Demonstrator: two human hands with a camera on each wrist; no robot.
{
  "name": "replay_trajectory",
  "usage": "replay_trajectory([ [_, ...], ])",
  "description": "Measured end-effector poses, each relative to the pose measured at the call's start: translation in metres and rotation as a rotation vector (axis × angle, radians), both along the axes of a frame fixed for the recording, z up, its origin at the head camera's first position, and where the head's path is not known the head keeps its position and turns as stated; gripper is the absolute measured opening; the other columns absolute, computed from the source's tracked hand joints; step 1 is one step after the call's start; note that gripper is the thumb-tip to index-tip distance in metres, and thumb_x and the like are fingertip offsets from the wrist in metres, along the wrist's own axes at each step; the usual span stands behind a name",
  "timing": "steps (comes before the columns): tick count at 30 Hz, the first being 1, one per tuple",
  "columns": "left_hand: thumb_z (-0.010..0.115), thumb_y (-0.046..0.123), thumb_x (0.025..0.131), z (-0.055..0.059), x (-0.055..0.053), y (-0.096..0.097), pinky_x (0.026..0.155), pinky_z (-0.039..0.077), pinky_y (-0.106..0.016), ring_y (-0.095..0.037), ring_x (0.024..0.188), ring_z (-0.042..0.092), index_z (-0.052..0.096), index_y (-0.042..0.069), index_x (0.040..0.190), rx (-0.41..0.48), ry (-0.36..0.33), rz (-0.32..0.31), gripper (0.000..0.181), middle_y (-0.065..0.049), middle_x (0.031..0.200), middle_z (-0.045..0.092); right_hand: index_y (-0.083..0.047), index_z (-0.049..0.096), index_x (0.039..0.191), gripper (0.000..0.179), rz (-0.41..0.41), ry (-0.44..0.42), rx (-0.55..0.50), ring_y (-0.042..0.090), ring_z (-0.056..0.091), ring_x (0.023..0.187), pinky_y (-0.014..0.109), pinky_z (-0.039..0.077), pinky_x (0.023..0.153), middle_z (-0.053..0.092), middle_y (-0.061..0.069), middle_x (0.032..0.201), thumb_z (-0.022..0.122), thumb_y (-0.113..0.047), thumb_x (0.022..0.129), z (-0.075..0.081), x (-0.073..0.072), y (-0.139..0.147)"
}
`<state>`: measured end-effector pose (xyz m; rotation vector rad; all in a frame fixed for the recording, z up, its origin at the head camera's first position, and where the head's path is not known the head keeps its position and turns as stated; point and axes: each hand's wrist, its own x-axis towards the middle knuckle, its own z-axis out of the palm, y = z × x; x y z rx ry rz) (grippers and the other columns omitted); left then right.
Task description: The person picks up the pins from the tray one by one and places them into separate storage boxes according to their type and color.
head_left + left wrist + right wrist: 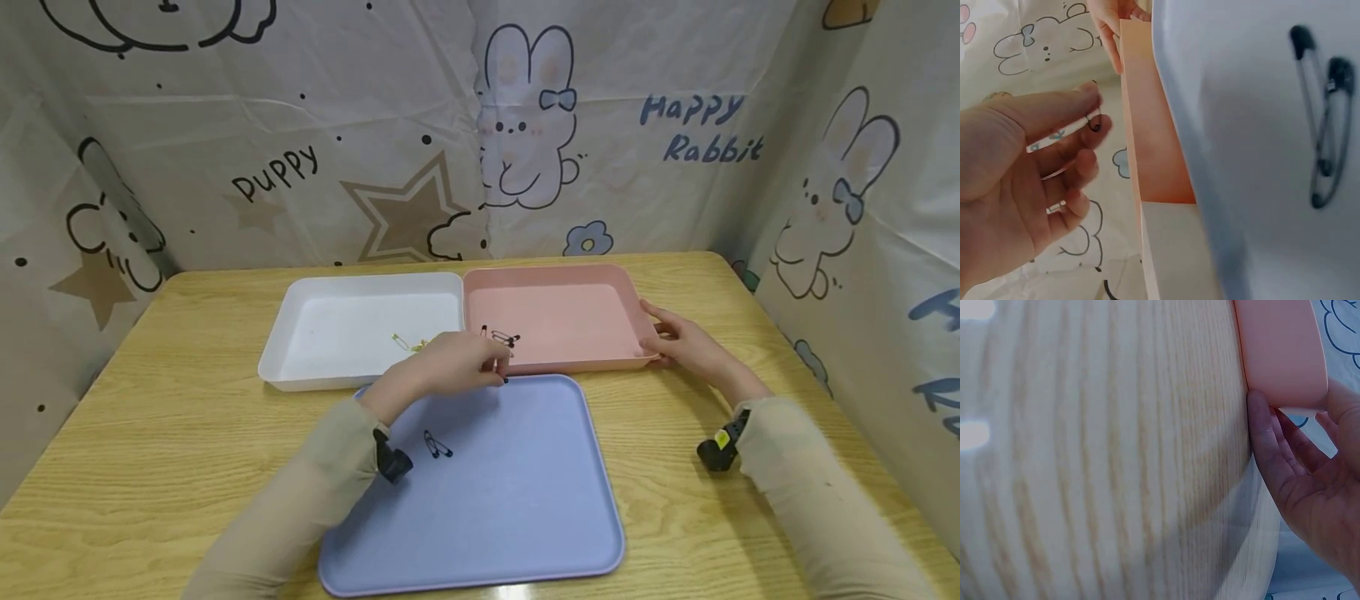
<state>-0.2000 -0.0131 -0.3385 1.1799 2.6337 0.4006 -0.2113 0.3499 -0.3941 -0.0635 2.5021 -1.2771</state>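
My left hand (pixel 457 363) is above the front edge of the pink tray (pixel 570 312), pinching a small black safety pin (pixel 1095 120) between thumb and index finger. Its other fingers are loosely bent. At the tray's right side, my right hand (pixel 686 346) grips the front corner, with the thumb by the rim and fingers against the outer wall. Several black safety pins (pixel 505 338) lie in the pink tray's left part, partly behind my left hand. Two more black safety pins (pixel 437 446) lie close together on the blue tray (pixel 517 500), under my left wrist.
A white tray (pixel 330 325) stands against the pink tray's left side. Yellow safety pins (pixel 402 342) lie in it, partly covered by my left hand. All trays are on a wooden table (pixel 172 392), with printed cloth (pixel 315 108) hanging behind and at the sides.
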Motion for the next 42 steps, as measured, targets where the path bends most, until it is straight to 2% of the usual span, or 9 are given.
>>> replay_trajectory([
  [8, 0.061, 0.025, 0.086, 0.001, -0.024, 0.013, 0.062, 0.041, -0.024, -0.009, 0.070, 0.051, 0.064, 0.022, 0.083, 0.069, -0.020, 0.045, 0.005, 0.008, 0.085, 0.064, -0.027, 0.006, 0.147, 0.070, -0.007, 0.001, 0.010, 0.029, 0.050, 0.100, 0.031, 0.049, 0.083, 0.033, 0.025, 0.130, 0.052, -0.028, 0.093, 0.000, 0.000, 0.001],
  [16, 0.059, 0.018, 0.087, -0.012, -0.046, 0.025, 0.058, 0.038, -0.023, -0.010, 0.067, 0.050, 0.067, 0.018, 0.087, 0.024, -0.068, 0.084, 0.008, 0.006, 0.078, 0.061, -0.027, 0.006, 0.147, 0.070, -0.010, 0.004, 0.032, 0.030, 0.049, 0.102, 0.032, 0.049, 0.084, 0.034, 0.024, 0.130, 0.051, -0.029, 0.093, 0.002, 0.001, 0.001],
  [23, 0.058, 0.011, 0.086, -0.019, -0.063, 0.033, 0.064, 0.040, -0.025, -0.013, 0.074, 0.051, 0.069, 0.016, 0.091, -0.011, -0.076, 0.111, 0.013, 0.002, 0.079, 0.060, -0.028, 0.006, 0.147, 0.070, -0.010, 0.004, 0.042, 0.030, 0.049, 0.102, 0.033, 0.048, 0.085, 0.034, 0.023, 0.131, 0.051, -0.029, 0.093, 0.000, 0.001, 0.000],
  [34, 0.059, 0.011, 0.086, -0.031, -0.075, 0.036, 0.066, 0.042, -0.026, -0.013, 0.077, 0.053, 0.069, 0.017, 0.090, -0.051, -0.101, 0.166, 0.012, 0.002, 0.082, 0.061, -0.026, 0.009, 0.147, 0.067, -0.014, 0.005, 0.039, 0.031, 0.048, 0.102, 0.031, 0.049, 0.083, 0.034, 0.022, 0.129, 0.050, -0.027, 0.094, 0.000, 0.000, 0.000],
  [42, 0.058, 0.013, 0.087, -0.032, -0.076, 0.034, 0.070, 0.044, -0.028, -0.014, 0.079, 0.054, 0.068, 0.015, 0.095, -0.051, -0.117, 0.192, 0.013, 0.000, 0.087, 0.061, -0.026, 0.008, 0.147, 0.068, -0.008, 0.003, 0.029, 0.031, 0.048, 0.102, 0.032, 0.049, 0.084, 0.033, 0.023, 0.131, 0.050, -0.028, 0.094, 0.000, 0.000, 0.000],
])
